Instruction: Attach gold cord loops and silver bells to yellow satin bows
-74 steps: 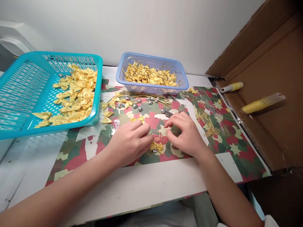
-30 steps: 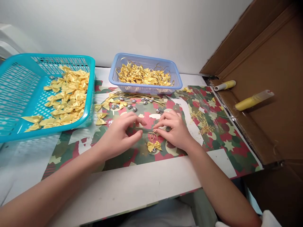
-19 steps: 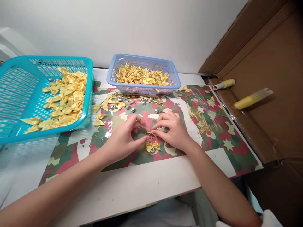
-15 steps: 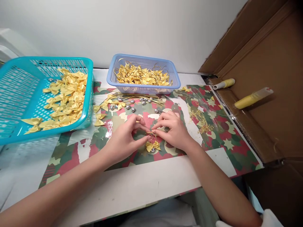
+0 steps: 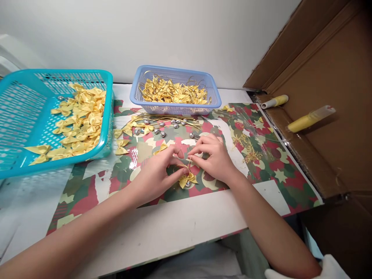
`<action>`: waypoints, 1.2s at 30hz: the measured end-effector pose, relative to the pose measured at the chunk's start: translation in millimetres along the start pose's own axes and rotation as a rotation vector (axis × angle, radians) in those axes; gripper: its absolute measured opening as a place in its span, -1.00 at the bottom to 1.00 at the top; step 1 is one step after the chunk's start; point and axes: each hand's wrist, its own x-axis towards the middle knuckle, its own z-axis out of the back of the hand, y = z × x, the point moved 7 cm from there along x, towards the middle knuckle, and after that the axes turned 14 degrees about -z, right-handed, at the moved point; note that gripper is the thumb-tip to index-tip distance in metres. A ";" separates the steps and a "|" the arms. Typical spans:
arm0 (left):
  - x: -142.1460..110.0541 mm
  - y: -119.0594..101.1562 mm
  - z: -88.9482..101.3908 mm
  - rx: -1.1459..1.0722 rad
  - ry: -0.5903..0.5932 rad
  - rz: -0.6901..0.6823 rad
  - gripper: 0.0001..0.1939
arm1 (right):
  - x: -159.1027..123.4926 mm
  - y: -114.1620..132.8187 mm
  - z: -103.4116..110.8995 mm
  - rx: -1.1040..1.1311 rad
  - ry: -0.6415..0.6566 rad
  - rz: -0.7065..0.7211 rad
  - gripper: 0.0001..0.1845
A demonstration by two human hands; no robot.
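Clock centre: a yellow bow [image 5: 183, 181] with a silver bell [image 5: 188, 184], lying on the tabletop [image 5: 174, 221] between the two hands.
Right hand: at two o'clock; its grip pinches a thin gold cord [image 5: 189, 162] above the bow.
Left hand [image 5: 157, 174]: at nine o'clock, thumb at the cord's loop; whether its grip is pinching cannot be told.
Half-hidden bow: another one [image 5: 160, 148], at ten-thirty, partly blocked by the left hand.
Dark tool [image 5: 197, 137]: at twelve, its far part covered by the right hand [image 5: 214, 159].
Loose bells [image 5: 157, 131]: scattered towards eleven, near more bows.
Straight gold cords [image 5: 171, 117]: beyond the bells, before the blue basket [image 5: 177, 105], itself near twelve and full of corded bows.
Turquoise basket [image 5: 108, 108]: at ten, heaped with bows.
Gold clippings [image 5: 250, 153]: at two.
Cardboard wall [image 5: 316, 69]: beyond the clippings, two tubes [image 5: 310, 119] jutting out.
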 end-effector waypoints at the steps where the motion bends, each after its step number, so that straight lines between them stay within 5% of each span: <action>1: -0.4 0.8 -0.8 0.001 0.009 0.006 -0.82 | 0.4 -0.6 0.1 -0.001 -0.002 -0.007 -0.87; 36: -1.1 2.3 -12.5 -0.167 0.117 0.059 -0.87 | 4.5 -12.0 -2.6 -0.019 -0.064 -0.124 -0.91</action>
